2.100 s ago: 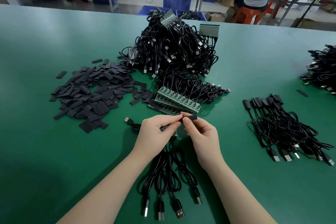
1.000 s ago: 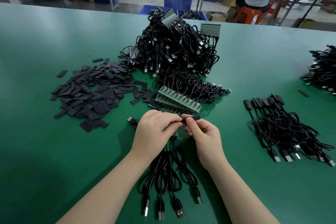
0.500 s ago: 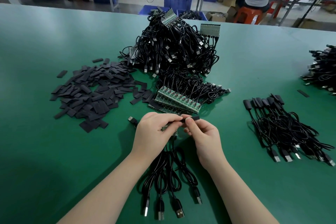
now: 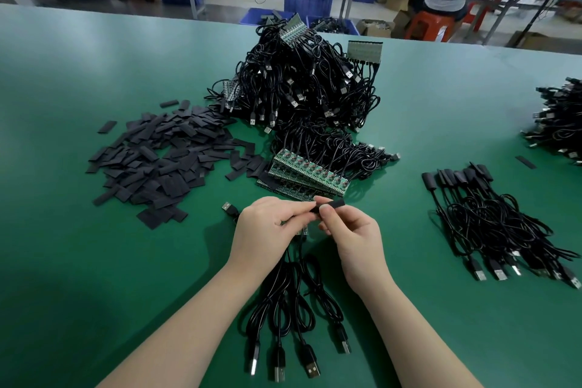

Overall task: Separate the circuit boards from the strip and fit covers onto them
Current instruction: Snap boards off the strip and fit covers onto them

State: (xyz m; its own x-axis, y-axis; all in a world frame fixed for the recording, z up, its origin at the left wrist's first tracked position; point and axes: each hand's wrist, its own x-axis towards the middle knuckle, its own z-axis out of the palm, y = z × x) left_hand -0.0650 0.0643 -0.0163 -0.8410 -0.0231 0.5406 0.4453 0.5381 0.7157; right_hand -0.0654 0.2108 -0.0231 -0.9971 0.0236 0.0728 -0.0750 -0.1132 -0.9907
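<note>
Hands pinch one black cover [image 4: 332, 204]: left hand [image 4: 267, 227], right hand [image 4: 354, 235]; blue crates [image 4: 307, 1] behind.

factory floor | green workbench [image 4: 94, 72] | cable heaps [image 4: 302, 85] | blue crates [image 4: 307, 1]

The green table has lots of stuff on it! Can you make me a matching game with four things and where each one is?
Things:
1. flat black covers pile
2. green circuit board strips
3. neat bundle of finished black cables
4. black cover being fitted

Places:
A. right of the hands, on the green table
B. pinched between left hand and right hand
C. left side of the table
D. just beyond the hands, middle

Pairs: 1-C, 2-D, 3-A, 4-B
</note>
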